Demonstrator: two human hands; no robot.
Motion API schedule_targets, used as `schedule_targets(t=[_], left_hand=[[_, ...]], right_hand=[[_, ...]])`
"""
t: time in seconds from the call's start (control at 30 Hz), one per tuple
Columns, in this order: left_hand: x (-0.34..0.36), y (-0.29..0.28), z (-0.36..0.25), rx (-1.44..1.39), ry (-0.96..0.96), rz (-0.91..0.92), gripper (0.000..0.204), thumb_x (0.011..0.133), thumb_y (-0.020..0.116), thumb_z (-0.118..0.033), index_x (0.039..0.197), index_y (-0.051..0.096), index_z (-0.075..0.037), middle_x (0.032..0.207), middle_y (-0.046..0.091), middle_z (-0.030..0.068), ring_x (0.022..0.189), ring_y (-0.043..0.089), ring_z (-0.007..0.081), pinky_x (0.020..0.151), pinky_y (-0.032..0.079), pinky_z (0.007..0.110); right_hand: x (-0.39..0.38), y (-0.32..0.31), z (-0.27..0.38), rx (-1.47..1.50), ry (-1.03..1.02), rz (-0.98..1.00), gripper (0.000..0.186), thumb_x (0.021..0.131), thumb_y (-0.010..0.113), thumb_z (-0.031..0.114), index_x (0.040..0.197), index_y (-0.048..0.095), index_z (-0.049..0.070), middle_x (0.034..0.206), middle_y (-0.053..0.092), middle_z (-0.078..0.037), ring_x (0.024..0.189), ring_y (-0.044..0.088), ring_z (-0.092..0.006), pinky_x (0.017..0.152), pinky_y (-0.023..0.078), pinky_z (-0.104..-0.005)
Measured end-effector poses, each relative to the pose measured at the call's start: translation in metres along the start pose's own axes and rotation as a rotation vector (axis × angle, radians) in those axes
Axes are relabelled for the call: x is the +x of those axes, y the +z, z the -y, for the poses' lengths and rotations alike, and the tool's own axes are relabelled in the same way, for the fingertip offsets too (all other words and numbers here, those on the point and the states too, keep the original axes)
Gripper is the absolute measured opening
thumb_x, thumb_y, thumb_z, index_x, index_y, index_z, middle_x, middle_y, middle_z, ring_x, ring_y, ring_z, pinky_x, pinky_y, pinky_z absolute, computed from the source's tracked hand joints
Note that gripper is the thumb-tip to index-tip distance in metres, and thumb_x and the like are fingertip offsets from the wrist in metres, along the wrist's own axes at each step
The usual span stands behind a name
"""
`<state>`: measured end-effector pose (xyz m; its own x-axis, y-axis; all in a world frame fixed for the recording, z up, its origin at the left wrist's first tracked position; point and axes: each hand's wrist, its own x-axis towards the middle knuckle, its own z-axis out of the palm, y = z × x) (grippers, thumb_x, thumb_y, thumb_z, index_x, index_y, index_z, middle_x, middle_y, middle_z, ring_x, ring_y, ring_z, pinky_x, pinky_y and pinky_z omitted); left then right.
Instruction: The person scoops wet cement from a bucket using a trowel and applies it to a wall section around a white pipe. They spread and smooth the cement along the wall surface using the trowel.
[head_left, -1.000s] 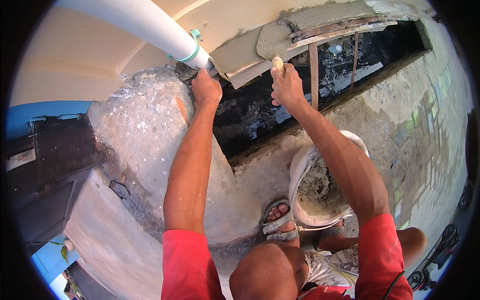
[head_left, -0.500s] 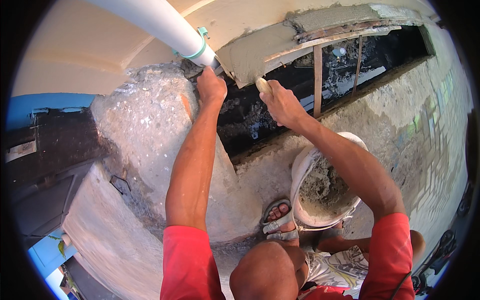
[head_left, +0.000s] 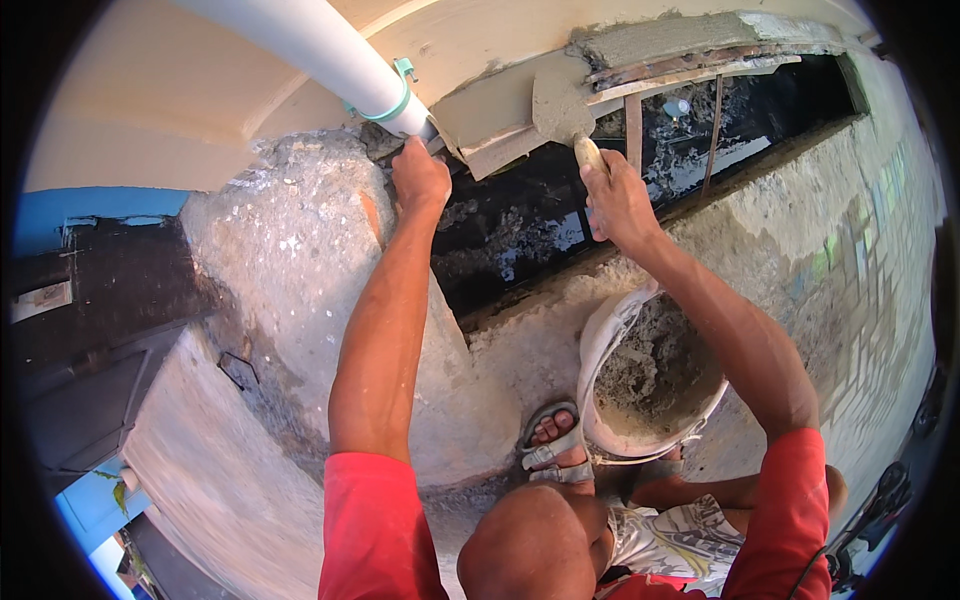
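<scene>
My right hand [head_left: 620, 205] is wrapped round the pale handle of a trowel [head_left: 561, 108]. Its blade, coated with grey mortar, rests against the wet mortar strip [head_left: 490, 105] along the foot of the wall. Farther left, my left hand [head_left: 421, 178] is closed just below the lower end of a white pipe [head_left: 345, 55] with a green clamp. A mortar-smeared board [head_left: 500, 152] edges the strip near that hand. What the left fingers grip is hidden behind them.
A white bucket [head_left: 592, 400] of grey mortar stands close to my sandalled foot [head_left: 555, 440]. Between the wall and the concrete edge runs a dark open drain [head_left: 500, 235] with water, crossed by wooden sticks [head_left: 633, 135]. Rough concrete [head_left: 290, 230] rises at the left.
My right hand and the trowel have moved right along the strip, and the mortar-covered blade now shows. The left hand stays nearly in place by the pipe.
</scene>
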<state>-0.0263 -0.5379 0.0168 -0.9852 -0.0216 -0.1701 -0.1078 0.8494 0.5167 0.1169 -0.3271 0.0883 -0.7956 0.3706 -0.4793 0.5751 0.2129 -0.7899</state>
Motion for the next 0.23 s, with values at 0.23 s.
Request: schedule_targets(t=[0.23], left_hand=[[0.005, 0.004, -0.002, 0.093, -0.028, 0.047, 0.035, 0.087, 0.065, -0.012, 0.122, 0.059, -0.006, 0.114, 0.065, 0.0251, 0.109, 0.061, 0.0430, 0.092, 0.051, 0.048]], right_hand=[[0.032, 0.026, 0.004, 0.127, 0.050, -0.120, 0.036, 0.101, 0.049, 0.027, 0.120, 0.049, -0.003, 0.081, 0.063, -0.012, 0.059, 0.063, -0.0174, 0.048, 0.057, -0.0327]])
